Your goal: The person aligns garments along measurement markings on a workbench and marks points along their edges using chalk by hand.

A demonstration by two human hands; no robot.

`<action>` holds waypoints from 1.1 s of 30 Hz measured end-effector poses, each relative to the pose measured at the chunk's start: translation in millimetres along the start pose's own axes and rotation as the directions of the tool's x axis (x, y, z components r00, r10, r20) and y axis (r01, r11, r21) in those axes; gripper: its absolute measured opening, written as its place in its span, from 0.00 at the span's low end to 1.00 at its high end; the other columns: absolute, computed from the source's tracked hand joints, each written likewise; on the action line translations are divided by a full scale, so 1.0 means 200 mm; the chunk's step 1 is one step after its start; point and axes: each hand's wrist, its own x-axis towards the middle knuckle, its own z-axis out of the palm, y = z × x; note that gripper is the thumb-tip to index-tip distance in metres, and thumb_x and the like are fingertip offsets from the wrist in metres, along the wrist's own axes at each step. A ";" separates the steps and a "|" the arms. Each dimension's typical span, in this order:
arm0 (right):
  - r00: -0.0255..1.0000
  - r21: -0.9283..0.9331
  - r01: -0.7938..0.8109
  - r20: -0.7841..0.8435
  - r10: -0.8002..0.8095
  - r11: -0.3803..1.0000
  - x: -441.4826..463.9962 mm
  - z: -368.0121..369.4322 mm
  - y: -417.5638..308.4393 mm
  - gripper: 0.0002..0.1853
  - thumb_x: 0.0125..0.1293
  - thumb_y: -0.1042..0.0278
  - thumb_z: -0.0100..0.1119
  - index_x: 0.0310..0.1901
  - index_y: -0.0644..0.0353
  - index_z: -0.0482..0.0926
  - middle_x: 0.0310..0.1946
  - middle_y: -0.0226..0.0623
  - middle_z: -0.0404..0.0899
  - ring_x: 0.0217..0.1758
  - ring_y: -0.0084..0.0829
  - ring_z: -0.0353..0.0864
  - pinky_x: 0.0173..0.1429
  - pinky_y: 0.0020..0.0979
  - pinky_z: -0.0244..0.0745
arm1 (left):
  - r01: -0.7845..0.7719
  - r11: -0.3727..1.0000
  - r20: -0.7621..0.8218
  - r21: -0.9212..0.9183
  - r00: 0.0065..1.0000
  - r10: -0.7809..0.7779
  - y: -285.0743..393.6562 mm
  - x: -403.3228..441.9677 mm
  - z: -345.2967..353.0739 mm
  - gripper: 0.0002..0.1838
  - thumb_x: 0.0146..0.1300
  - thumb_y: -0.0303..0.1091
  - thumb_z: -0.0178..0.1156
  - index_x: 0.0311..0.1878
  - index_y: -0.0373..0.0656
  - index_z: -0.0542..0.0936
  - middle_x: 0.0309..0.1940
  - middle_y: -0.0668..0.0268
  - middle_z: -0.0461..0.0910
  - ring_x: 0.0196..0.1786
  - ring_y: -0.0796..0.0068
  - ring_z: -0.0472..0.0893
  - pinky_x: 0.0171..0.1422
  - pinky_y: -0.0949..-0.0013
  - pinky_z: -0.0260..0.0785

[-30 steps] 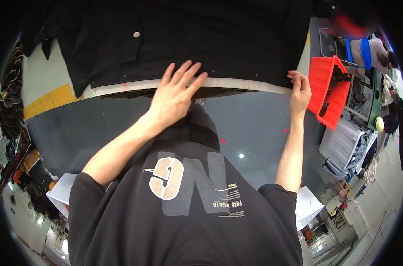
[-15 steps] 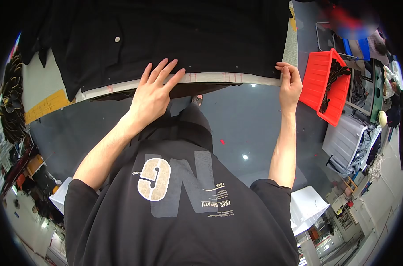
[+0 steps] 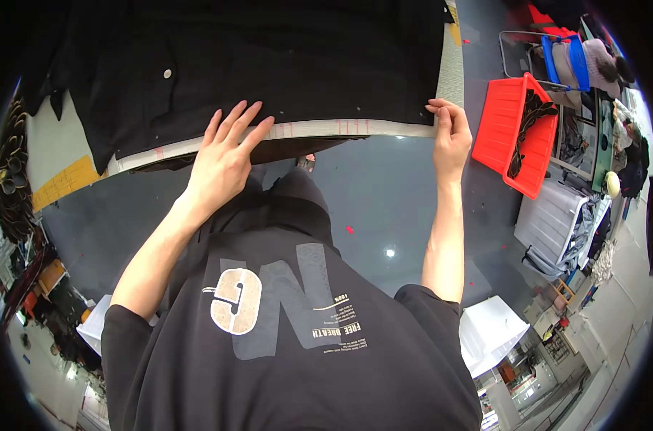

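A black garment with a pale round button lies spread over the table, whose pale front edge carries red marks. My left hand rests with spread fingers on the garment's near edge, left of the middle. At the garment's right corner, my right hand has its thumb and fingers pinched together on the black cloth. Small pale specks dot the cloth near its lower edge.
Right of the table stands a red crate with dark pieces in it. Beyond are a grey bin, a blue chair and a person. A white bin is at lower right. Dark bundles are at far left.
The garment, table edge and both hands have shifted left in the view. Both hands keep about the same pose on the cloth. The blue chair at upper right now shows more clearly.
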 end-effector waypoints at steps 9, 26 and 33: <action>1.000 -0.008 -0.016 -0.002 0.016 1.000 -0.02 -0.01 -0.02 0.08 0.73 0.71 0.51 0.42 0.61 0.80 0.38 0.34 0.84 0.44 0.28 0.81 0.51 0.28 0.72 | -0.005 1.000 -0.059 0.003 0.998 0.005 0.00 0.00 0.02 0.37 0.50 0.16 0.55 0.67 0.48 0.68 0.70 0.60 0.62 0.74 0.57 0.60 0.77 0.48 0.50; 0.992 -0.184 -0.118 -0.070 0.107 0.976 -0.03 0.05 -0.13 0.12 0.75 0.68 0.47 0.46 0.67 0.78 0.43 0.39 0.83 0.50 0.29 0.83 0.57 0.29 0.74 | 0.667 0.345 -0.197 -0.660 0.289 -0.937 -1.35 -0.56 -0.21 0.25 0.62 0.36 0.57 0.61 0.34 0.73 0.58 0.52 0.76 0.62 0.62 0.75 0.67 0.64 0.64; 0.995 -0.138 -0.071 -0.076 0.061 0.988 0.03 0.08 -0.34 0.12 0.75 0.69 0.48 0.40 0.68 0.79 0.39 0.39 0.83 0.46 0.28 0.82 0.57 0.30 0.73 | 0.390 -0.040 0.207 -0.920 0.397 -0.894 -1.48 -0.41 -0.30 0.28 0.65 0.52 0.60 0.61 0.44 0.76 0.58 0.59 0.78 0.61 0.67 0.75 0.66 0.62 0.63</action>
